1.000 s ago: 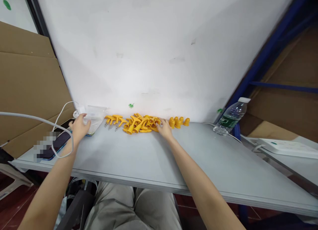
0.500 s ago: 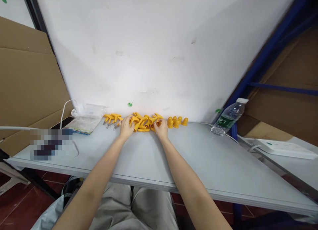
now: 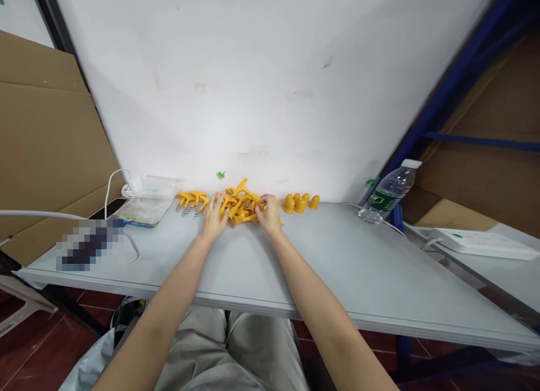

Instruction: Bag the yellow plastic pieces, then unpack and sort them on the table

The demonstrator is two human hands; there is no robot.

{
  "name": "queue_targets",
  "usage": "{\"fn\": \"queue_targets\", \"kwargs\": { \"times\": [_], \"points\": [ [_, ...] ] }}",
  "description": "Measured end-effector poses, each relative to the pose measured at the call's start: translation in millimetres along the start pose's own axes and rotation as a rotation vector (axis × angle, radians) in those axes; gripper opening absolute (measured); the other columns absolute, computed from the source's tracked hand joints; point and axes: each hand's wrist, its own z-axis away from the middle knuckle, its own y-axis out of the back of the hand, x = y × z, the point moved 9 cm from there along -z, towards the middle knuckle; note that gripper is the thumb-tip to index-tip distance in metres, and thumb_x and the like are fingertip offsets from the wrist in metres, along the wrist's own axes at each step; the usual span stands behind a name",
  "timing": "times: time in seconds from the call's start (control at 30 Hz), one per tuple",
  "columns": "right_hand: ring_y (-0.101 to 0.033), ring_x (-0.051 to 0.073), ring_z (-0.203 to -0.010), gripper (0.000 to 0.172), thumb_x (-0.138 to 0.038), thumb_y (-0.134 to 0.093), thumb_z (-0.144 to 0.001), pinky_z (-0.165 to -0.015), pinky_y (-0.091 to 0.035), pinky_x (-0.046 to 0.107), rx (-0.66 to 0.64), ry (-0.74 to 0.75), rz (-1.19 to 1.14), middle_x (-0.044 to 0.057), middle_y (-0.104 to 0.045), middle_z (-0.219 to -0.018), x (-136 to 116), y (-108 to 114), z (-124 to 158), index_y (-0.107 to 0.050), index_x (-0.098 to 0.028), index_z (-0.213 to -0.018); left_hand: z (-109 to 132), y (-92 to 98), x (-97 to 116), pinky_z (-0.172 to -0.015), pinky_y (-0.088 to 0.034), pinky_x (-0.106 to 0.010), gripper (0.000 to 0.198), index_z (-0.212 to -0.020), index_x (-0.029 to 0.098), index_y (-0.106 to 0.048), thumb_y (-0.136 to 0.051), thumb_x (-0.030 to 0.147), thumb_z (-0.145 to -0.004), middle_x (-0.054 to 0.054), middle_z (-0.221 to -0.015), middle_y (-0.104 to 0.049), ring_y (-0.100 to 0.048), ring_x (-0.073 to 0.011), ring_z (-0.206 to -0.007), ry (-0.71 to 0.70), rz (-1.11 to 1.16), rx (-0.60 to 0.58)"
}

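At the right side of the grey, flat-topped table, a clear plastic bottle with a white cap leans to the right, and its green wrap-around label bears pale lettering too small to read. A flat, clear plastic bag with a coloured lower edge lies at the left, any print on it equally unreadable. A small green mark shows on the upright white panel at the far edge of the table.

A second ago the left hand was over by the bag; now it is at the near left side of the heap of yellow plastic pieces, which sits at the middle of the far edge. Compared with half a second ago, the heap lies differently, and one forked yellow piece now sticks up at its far side.

The hands are apart, with the heap between them. The left touches its left side with thumb and fingers parted; the right hand rests on its right side, fingers curled. Whether either grips a piece cannot be told. Just right of the right hand stand yellow cup-shaped pieces; left of the left hand lie yellow T-shaped handles with silvery metal spirals.
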Motion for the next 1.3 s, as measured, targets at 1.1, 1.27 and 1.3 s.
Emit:
{"fn": "queue_targets", "kwargs": {
  "times": [1.1, 1.27, 1.3],
  "points": [
    [-0.055, 0.026, -0.103, 0.022, -0.020, -0.045, -0.096, -0.097, -0.030, 0.044, -0.336, 0.292, 0.403, 0.010, -0.067, -0.106, -59.0, -37.0, 12.9, -0.064, -0.022, -0.106, -0.7, -0.1, -5.8, -0.091, -0.052, -0.035, 0.026, -0.112, 0.021, -0.058, -0.053, 0.018, -0.087, -0.007, -0.108, -0.070, -0.065, -0.0215, -0.100, 0.027, 0.064, -0.007],
    [-0.055, 0.024, -0.104, 0.021, -0.019, -0.046, -0.096, -0.099, -0.028, 0.043, -0.345, 0.288, 0.491, 0.009, -0.067, -0.108, -58.5, -37.1, 13.7, -0.065, -0.022, -0.104, -0.2, -0.4, -6.6, -0.086, -0.053, -0.034, 0.025, -0.108, 0.021, -0.058, -0.055, 0.015, -0.084, -0.006, -0.103, -0.070, -0.066, -0.0214, -0.097, 0.024, 0.065, 0.011],
    [-0.056, 0.024, -0.104, 0.020, -0.020, -0.047, -0.095, -0.099, -0.028, 0.042, -0.352, 0.288, 0.486, 0.009, -0.067, -0.108, -58.3, -37.1, 14.0, -0.064, -0.021, -0.104, 0.0, 0.3, -5.6, -0.086, -0.053, -0.034, 0.024, -0.107, 0.022, -0.058, -0.054, 0.015, -0.085, -0.006, -0.104, -0.070, -0.065, -0.0215, -0.097, 0.013, 0.062, 0.018]
  ]
}}
